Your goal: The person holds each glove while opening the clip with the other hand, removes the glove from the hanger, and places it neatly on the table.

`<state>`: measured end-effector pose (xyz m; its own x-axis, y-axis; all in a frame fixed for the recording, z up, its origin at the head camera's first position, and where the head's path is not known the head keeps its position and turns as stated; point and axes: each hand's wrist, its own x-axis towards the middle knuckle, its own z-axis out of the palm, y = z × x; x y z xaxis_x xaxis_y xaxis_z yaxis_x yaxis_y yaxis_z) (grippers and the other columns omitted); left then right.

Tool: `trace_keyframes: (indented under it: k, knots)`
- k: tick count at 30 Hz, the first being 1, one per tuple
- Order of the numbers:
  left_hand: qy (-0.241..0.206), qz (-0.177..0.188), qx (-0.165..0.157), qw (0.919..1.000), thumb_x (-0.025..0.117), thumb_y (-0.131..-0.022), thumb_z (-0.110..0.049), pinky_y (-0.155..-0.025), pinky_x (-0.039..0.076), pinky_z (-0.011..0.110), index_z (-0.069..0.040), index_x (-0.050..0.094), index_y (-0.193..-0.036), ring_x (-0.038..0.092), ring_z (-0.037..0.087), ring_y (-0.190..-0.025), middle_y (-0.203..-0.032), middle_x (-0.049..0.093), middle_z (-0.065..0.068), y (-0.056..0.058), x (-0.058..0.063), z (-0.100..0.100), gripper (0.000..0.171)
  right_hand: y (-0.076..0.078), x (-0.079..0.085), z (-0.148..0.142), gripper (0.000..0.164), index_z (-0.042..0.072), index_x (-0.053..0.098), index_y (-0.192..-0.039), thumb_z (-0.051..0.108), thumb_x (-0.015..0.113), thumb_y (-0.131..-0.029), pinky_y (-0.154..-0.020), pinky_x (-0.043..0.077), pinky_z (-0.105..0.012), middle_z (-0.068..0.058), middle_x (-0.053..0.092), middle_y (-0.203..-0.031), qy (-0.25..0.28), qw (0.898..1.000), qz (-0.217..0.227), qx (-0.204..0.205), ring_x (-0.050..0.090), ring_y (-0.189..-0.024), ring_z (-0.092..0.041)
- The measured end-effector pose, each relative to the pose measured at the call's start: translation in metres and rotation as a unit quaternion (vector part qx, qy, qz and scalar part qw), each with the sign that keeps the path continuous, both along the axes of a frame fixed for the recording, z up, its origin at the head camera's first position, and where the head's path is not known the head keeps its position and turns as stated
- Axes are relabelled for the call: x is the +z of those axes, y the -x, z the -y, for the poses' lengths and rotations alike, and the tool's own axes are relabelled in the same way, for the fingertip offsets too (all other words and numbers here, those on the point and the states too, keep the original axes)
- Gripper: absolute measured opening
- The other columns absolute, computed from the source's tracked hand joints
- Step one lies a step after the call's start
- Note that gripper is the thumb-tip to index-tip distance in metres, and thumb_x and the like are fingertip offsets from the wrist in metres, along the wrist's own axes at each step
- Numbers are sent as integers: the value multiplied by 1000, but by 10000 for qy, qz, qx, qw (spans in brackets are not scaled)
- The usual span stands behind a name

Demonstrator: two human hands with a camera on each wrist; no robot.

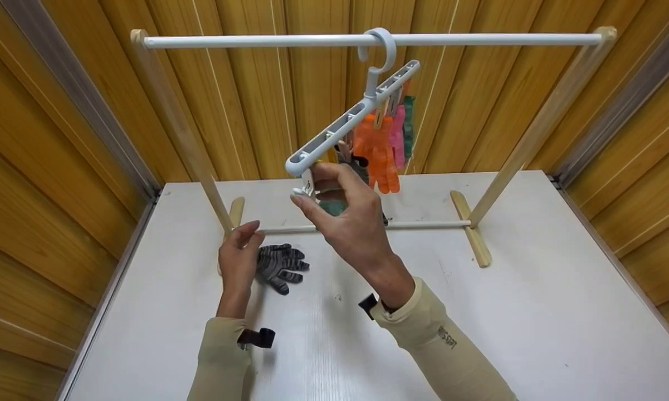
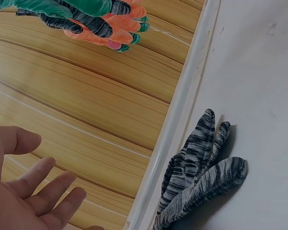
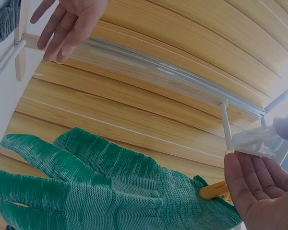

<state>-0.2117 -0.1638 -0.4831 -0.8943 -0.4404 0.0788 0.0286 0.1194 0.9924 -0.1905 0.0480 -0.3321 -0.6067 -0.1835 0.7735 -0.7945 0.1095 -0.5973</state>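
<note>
At the near end of a grey clip hanger (image 1: 334, 133), my right hand (image 1: 356, 214) pinches a white clothes peg (image 1: 307, 182) between thumb and fingers. The right wrist view shows the same peg (image 3: 252, 141) hanging with no glove in it. Beside that hand, a green knitted glove (image 3: 115, 191) hangs from a yellow peg (image 3: 213, 190). My left hand (image 1: 239, 259) is near the rack's left post, its fingers loosely bent and holding nothing. A black-and-grey knitted glove (image 1: 283, 268) lies on the table to its right; the left wrist view shows this glove (image 2: 197, 175) too.
The hanger hooks over the white top bar (image 1: 256, 41) of a wooden-post rack. Orange (image 1: 374, 150), pink (image 1: 398, 136) and green (image 1: 409, 128) gloves hang towards its far end. A white lower bar (image 1: 429, 225) crosses above the white table (image 1: 423, 334). Wood-patterned walls (image 1: 50, 139) enclose it.
</note>
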Motion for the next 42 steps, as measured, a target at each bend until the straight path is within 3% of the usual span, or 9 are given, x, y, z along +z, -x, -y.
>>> trace_keyframes:
  k: [9, 21, 27, 34, 42]
  knots:
    - [19, -319, -310, 9990, 67, -105, -22, -110, 47, 45, -7, 68, -138, 56, 24, -134, -141, 66, 9, -1, 5, 0, 37, -4, 3, -1, 45, -4, 64, -129, 9, 84, -92, -89, 61, -35, -12, 71, -117, -38, 10000, -49, -31, 71, -100, -16]
    - [69, -650, -629, 9959, 66, -106, -21, -114, 44, 45, -6, 66, -140, 55, 23, -137, -143, 65, 9, 0, 12, -5, 37, -9, 6, -8, 45, -4, 64, -132, 9, 83, -93, -96, 59, -37, -13, 71, -120, -60, 10000, -8, -52, 71, -107, -18]
    - [38, -699, -894, 9935, 66, -106, -21, -116, 42, 46, -7, 65, -141, 55, 22, -137, -144, 65, 8, 5, 20, -7, 38, -9, 8, -12, 43, -3, 64, -133, 8, 81, -95, -95, 59, -36, -12, 70, -120, -77, 9999, 64, -131, 70, -106, -16]
    - [119, -1007, -1192, 9877, 69, -105, -19, -114, 44, 45, -5, 66, -140, 57, 23, -134, -143, 65, 9, 16, 30, -9, 38, -5, 7, -14, 42, -3, 65, -132, 8, 81, -95, -92, 60, -35, -11, 70, -119, -81, 9995, 5, -294, 71, -104, -19]
    - [128, -960, -1385, 9856, 67, -106, -24, -114, 45, 43, -10, 66, -142, 59, 18, -132, -142, 66, 4, 22, 42, -13, 39, -3, 6, -16, 40, -1, 65, -132, 9, 80, -96, -93, 60, -35, -9, 70, -120, -125, 9990, 144, -400, 69, -106, -17]
